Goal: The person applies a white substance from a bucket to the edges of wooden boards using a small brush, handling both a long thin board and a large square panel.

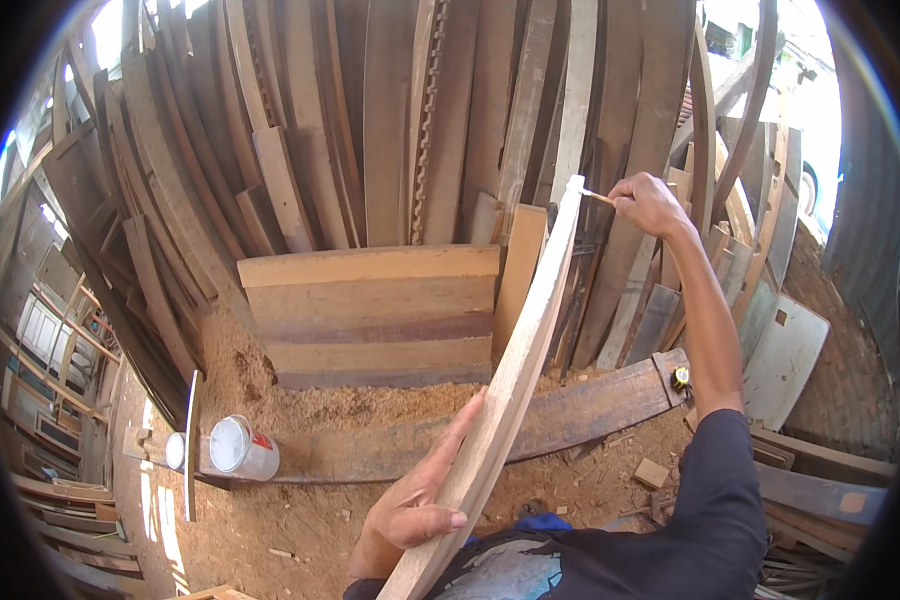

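A long, pale wooden plank (515, 385) slants from near my body up to the far end of my reach. My left hand (420, 510) grips its near part, thumb over the top face and fingers along the left side. At the plank's far end, my right hand (652, 205) pinches a thin, light-coloured stick or small brush (597, 197). The tip of this tool meets a white patch (575, 184) on the plank's end. Whether the tip has bristles is too small to tell.
A low wooden bench (370, 440) runs across, bearing a white bucket (245, 450), a smaller white container (175, 450) and a yellow-and-black tape measure (681, 378). Many boards (390, 120) lean upright behind. Sawdust and offcuts, including a wood block (652, 473), cover the ground.
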A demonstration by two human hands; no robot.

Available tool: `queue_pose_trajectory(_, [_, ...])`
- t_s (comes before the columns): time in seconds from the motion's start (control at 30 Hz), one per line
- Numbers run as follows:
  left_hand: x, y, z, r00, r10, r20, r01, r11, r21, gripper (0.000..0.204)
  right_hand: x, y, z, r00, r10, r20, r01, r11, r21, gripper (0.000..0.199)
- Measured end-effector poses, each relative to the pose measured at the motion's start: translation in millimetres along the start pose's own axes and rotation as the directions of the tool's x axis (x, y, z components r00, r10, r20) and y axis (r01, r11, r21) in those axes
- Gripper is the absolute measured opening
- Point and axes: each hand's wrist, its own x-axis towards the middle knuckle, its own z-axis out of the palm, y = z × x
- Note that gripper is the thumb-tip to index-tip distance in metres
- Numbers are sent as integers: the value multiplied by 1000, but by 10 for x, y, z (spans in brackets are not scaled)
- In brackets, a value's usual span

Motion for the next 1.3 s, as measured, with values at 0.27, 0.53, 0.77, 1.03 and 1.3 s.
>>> queue_pose_trajectory(0.27, [-12,73,16,998,-33,58,35,998,-43,129,-743,-612,-55,989,-148,17,149,988,-42,26])
queue_pose_trajectory(0.53, [-7,-5,6,1000,-5,-23,4,999,-39,132,-1110,-839,-90,954,-298,17,298,954,-17,24])
queue_pose_trajectory(0.77, [0,17,-37,998,14,69,-17,999,42,128,-1059,-582,247,894,-342,-290,353,935,-13,16])
queue_pose_trajectory(1.03, [12,48,-14,998,-12,60,11,1000,20,129,-988,-499,162,913,-240,-331,251,968,-9,16])
queue_pose_trajectory(1.3, [0,44,-11,1000,-20,-6,20,1000,-6,130,-1014,-612,159,945,-276,-176,286,958,29,17])
